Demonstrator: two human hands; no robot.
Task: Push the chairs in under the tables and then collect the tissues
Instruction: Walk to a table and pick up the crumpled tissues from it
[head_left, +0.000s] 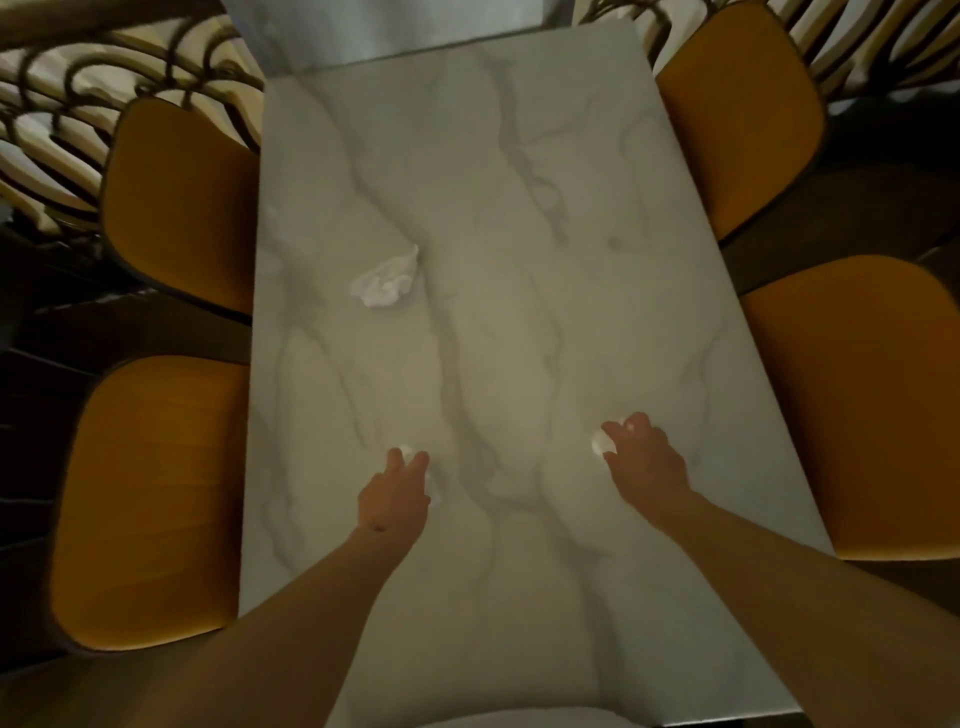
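Observation:
A white marble-look table (493, 208) fills the middle of the view. My left hand (397, 493) rests on it with its fingers closed around a small white tissue (408, 451) that shows at the fingertips. My right hand (644, 460) grips another small white tissue (601, 442) further right. A larger crumpled tissue (385, 280) lies loose on the tabletop, well beyond my left hand. Orange-seated chairs stand at the sides: near left (150, 499), far left (182, 202), near right (862, 405), far right (737, 119), each with its seat edge at or under the table's edge.
Curved metal chair backs with pale slats (62, 114) show at the far left and far right (872, 47). The floor around the table is dark. A pale surface (395, 26) lies beyond the table's far end.

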